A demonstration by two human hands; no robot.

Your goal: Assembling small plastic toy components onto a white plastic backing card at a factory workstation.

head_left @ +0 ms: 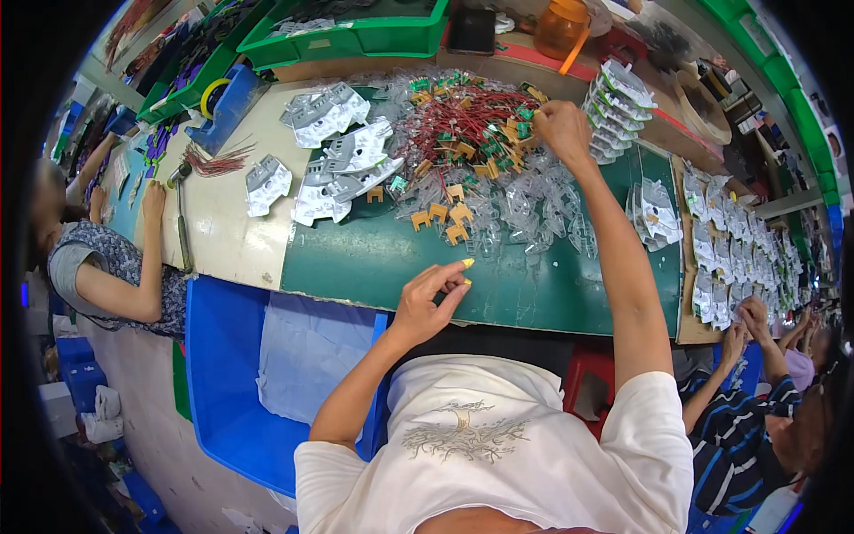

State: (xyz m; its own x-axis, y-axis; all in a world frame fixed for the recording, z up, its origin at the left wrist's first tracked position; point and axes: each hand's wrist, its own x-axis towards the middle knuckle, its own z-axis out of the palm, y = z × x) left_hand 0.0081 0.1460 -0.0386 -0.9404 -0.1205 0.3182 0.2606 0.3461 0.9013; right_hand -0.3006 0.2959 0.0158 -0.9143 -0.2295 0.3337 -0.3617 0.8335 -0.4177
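My left hand (429, 301) hovers over the green mat (374, 271) near the table's front edge. Yellow covers sit on its fingertips; index finger and thumb are apart, with nothing visible between them. My right hand (564, 132) reaches to the right side of a heap of red wires (463, 125) with small green and tan connectors. Its fingers are drawn together there, and what they grip is too small to make out. Clear plastic parts (520, 214) lie in front of the heap. Several loose tan clips (456, 214) rest between them and my left hand.
Grey-white housings (347, 169) lie left of the heap; others stand in a stack (616, 111) at right. A blue bin (227, 392) is below the table's left front. Behind are a green tray (347, 40) and an orange jar (560, 27). Co-workers sit on both sides.
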